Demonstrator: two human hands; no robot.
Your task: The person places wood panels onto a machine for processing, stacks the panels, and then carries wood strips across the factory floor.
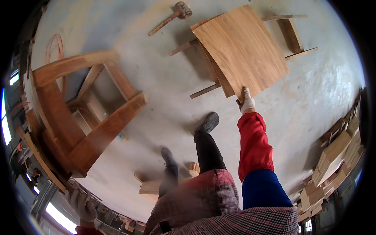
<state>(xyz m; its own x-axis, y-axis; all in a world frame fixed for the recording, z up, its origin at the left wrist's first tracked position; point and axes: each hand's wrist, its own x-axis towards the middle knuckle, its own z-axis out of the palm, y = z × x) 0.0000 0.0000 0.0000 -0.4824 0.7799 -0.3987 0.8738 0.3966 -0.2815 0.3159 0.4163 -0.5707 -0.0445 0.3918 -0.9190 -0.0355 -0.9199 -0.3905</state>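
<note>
My right hand (246, 101), in a white glove with darker fingertips, grips the near corner of a square wooden panel (244, 47). A second panel (215, 66) shows beneath it at the left, and both rest over wooden frames with legs jutting out. At the lower left, my left hand (82, 205), also gloved, has its fingers stretched out and apart. They are close to the end of a thin light wooden strip (45, 164); whether they touch it I cannot tell. Beside it stands a reddish-brown wooden chair frame (109, 121) with an open seat.
A mallet (182, 10) lies on the grey floor at the top. Part of a wooden frame (291, 35) sticks out beyond the panel. Stacked boards (331, 156) line the right side. More wood pieces (150, 187) lie by my feet, and a thin hose (56, 43) curls behind the chair frame.
</note>
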